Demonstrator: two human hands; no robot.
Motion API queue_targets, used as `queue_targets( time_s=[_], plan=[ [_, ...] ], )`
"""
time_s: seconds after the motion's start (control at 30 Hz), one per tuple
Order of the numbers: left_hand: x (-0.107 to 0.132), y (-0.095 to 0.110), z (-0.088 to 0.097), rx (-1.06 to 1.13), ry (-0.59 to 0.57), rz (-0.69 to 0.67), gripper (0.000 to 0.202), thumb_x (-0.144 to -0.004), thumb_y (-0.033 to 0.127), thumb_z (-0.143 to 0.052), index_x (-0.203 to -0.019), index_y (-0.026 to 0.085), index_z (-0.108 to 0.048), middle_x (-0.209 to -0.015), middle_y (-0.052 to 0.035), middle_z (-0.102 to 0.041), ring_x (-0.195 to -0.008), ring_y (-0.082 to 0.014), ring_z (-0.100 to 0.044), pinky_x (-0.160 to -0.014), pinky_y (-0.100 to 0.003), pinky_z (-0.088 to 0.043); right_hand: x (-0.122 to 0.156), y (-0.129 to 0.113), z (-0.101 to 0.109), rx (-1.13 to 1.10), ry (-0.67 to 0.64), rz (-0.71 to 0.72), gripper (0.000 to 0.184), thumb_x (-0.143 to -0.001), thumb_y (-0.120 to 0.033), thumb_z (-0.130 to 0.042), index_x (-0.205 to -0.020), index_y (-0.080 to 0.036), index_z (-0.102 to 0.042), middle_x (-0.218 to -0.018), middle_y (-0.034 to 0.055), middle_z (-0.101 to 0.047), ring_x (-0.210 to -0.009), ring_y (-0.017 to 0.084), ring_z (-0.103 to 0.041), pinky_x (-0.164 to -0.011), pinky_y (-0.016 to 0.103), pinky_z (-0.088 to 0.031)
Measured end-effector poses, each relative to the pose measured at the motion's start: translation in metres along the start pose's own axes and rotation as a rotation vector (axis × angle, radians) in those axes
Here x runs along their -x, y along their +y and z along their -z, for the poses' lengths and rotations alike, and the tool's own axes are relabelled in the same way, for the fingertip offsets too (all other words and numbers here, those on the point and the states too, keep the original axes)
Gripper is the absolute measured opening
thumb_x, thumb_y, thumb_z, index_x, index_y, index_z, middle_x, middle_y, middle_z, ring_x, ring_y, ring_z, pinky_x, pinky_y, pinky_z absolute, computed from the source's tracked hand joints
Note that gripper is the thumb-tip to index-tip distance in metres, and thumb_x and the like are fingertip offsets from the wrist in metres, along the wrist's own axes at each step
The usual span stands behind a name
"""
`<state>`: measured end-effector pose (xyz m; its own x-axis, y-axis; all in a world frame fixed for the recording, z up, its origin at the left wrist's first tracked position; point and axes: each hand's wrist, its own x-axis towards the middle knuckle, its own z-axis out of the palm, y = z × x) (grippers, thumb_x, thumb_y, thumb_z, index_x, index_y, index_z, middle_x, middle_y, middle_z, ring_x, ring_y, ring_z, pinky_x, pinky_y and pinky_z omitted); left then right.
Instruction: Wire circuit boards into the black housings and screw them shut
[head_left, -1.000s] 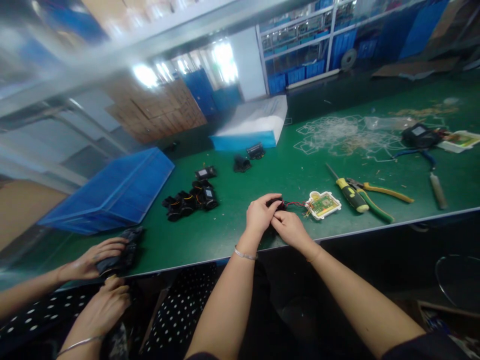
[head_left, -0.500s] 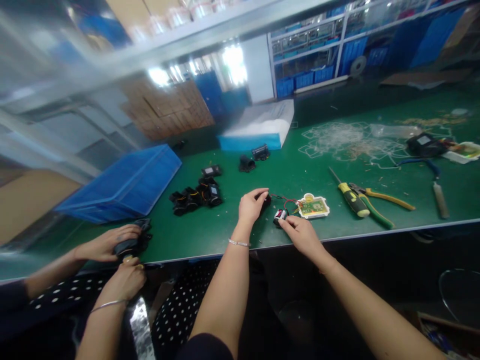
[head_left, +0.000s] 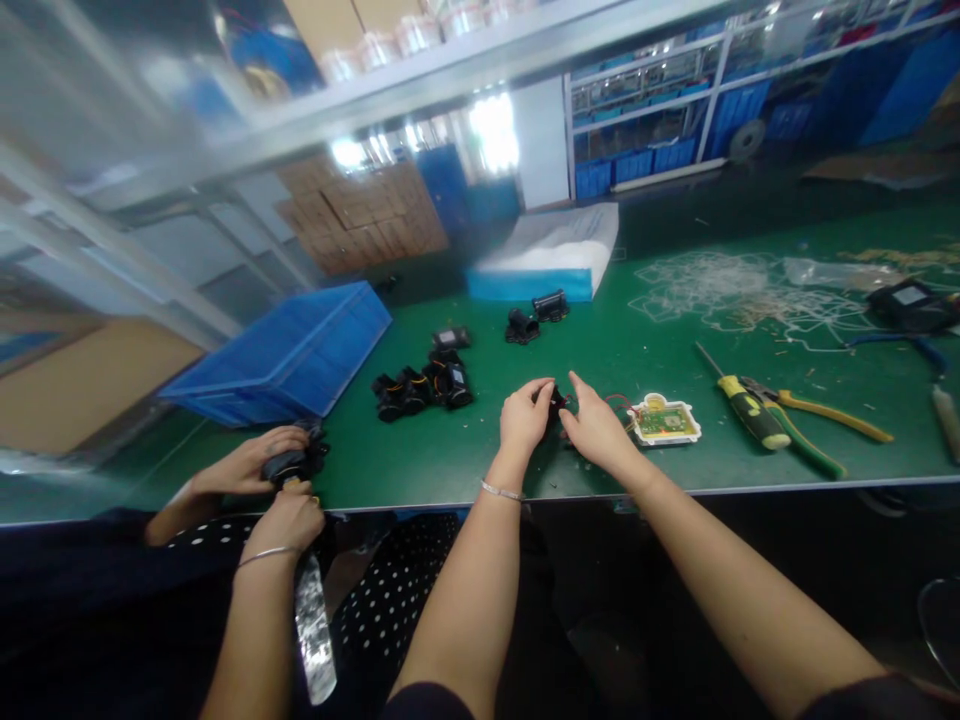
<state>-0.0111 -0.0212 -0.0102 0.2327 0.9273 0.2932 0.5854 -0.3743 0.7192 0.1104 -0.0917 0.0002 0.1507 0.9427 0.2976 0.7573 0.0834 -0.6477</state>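
My left hand [head_left: 526,412] pinches a small black plastic part [head_left: 556,402] just above the bench near its front edge. My right hand [head_left: 598,428] is close beside that part, its index finger stretched out and its thumb apart; its other fingers are hidden. Thin red wires [head_left: 618,400] run from behind my right hand to a green circuit board [head_left: 664,422] lying in a white plastic frame [head_left: 691,436]. The piece with the white label is out of sight, perhaps under my right hand.
A screwdriver [head_left: 754,412] and pliers [head_left: 810,402] lie at the right. Several black housings [head_left: 420,388] stand left of my hands, a blue crate [head_left: 277,355] beyond them. At the far left a co-worker's hands [head_left: 281,515] grip a dark part. Tangled white wire [head_left: 697,285] lies behind.
My right hand has moved left and up, to the black part in my left hand. The white-labelled piece it held no longer shows. The view has swung slightly right.
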Motion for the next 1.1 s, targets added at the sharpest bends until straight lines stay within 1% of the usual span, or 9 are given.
queue_targets(
  time_s=[0.07, 0.17, 0.23, 0.3, 0.4, 0.53, 0.73, 0.9, 1.1],
  plan=[
    [0.0, -0.002, 0.001, 0.019, 0.016, -0.01, 0.027, -0.09, 0.038, -0.048, -0.103, 0.026, -0.068, -0.106, 0.0014, -0.069, -0.097, -0.0139, -0.063, -0.088, -0.023, -0.047, -0.007, -0.002, -0.008, 0.115, -0.095, -0.083, 0.05, -0.087, -0.024, -0.047, -0.133, -0.005, -0.043, -0.119, 0.0194, -0.06, -0.108, 0.025, -0.059, -0.092, 0.033, -0.044],
    [-0.001, -0.003, 0.002, 0.012, 0.04, -0.017, 0.026, -0.09, 0.037, -0.048, -0.101, 0.025, -0.068, -0.104, 0.0015, -0.07, -0.095, -0.0135, -0.063, -0.087, -0.023, -0.048, -0.004, -0.006, -0.015, 0.242, -0.098, -0.151, 0.033, -0.091, -0.032, -0.042, -0.108, -0.011, -0.06, -0.095, 0.0157, -0.068, -0.089, 0.027, -0.065, -0.078, 0.035, -0.048],
    [-0.001, -0.002, 0.001, -0.012, 0.045, -0.018, 0.025, -0.09, 0.037, -0.049, -0.101, 0.027, -0.068, -0.103, 0.0019, -0.07, -0.094, -0.0139, -0.064, -0.087, -0.024, -0.048, 0.002, -0.01, -0.016, 0.337, -0.083, -0.158, 0.035, -0.092, -0.039, -0.038, -0.094, -0.015, -0.063, -0.083, 0.0137, -0.069, -0.079, 0.027, -0.067, -0.069, 0.035, -0.047],
    [0.001, 0.001, -0.001, -0.043, 0.042, -0.007, 0.024, -0.089, 0.038, -0.05, -0.1, 0.028, -0.069, -0.102, 0.0024, -0.071, -0.093, -0.0145, -0.064, -0.087, -0.024, -0.048, 0.007, -0.011, -0.017, 0.417, -0.078, -0.09, 0.04, -0.094, -0.042, -0.033, -0.086, -0.018, -0.065, -0.078, 0.0117, -0.069, -0.072, 0.026, -0.067, -0.064, 0.033, -0.045],
    [0.006, 0.009, -0.004, -0.111, 0.05, 0.02, 0.023, -0.088, 0.039, -0.052, -0.1, 0.029, -0.069, -0.102, 0.0027, -0.071, -0.094, -0.0161, -0.065, -0.086, -0.026, -0.048, 0.01, -0.007, -0.018, 0.445, -0.082, 0.061, 0.042, -0.095, -0.037, -0.031, -0.08, -0.019, -0.066, -0.078, 0.0101, -0.07, -0.07, 0.024, -0.066, -0.062, 0.03, -0.042],
    [0.012, 0.018, -0.009, -0.137, 0.068, 0.008, 0.025, -0.09, 0.039, -0.048, -0.1, 0.028, -0.069, -0.102, 0.0017, -0.071, -0.093, -0.0162, -0.065, -0.084, -0.026, -0.049, 0.011, 0.001, -0.015, 0.431, -0.096, 0.144, 0.034, -0.092, -0.033, -0.039, -0.078, -0.019, -0.067, -0.08, 0.0082, -0.071, -0.07, 0.02, -0.065, -0.061, 0.027, -0.037],
    [-0.005, 0.007, -0.002, -0.232, 0.198, 0.098, 0.029, -0.091, 0.038, -0.046, -0.103, 0.025, -0.069, -0.103, -0.0024, -0.071, -0.092, -0.0198, -0.065, -0.082, -0.029, -0.049, 0.042, 0.005, -0.014, 0.364, -0.098, 0.309, 0.036, -0.093, -0.033, -0.04, -0.069, -0.019, -0.063, -0.073, 0.0028, -0.068, -0.067, 0.014, -0.061, -0.062, 0.025, -0.032],
    [-0.015, -0.005, 0.007, -0.203, 0.149, 0.088, 0.029, -0.09, 0.04, -0.046, -0.102, 0.027, -0.068, -0.101, -0.0011, -0.071, -0.091, -0.0191, -0.065, -0.081, -0.028, -0.049, 0.056, 0.006, -0.001, 0.294, 0.106, 0.288, 0.041, -0.097, -0.035, -0.035, -0.067, -0.018, -0.055, -0.066, 0.0019, -0.06, -0.062, 0.012, -0.054, -0.063, 0.025, -0.031],
    [-0.003, 0.004, 0.009, -0.142, 0.14, 0.107, 0.029, -0.091, 0.04, -0.046, -0.105, 0.025, -0.067, -0.106, -0.003, -0.069, -0.097, -0.0191, -0.063, -0.089, -0.031, -0.047, 0.057, 0.016, 0.008, 0.313, 0.075, 0.277, 0.038, -0.096, -0.04, -0.037, -0.074, -0.019, -0.059, -0.076, 0.0053, -0.063, -0.078, 0.017, -0.056, -0.074, 0.027, -0.036]
  ],
)
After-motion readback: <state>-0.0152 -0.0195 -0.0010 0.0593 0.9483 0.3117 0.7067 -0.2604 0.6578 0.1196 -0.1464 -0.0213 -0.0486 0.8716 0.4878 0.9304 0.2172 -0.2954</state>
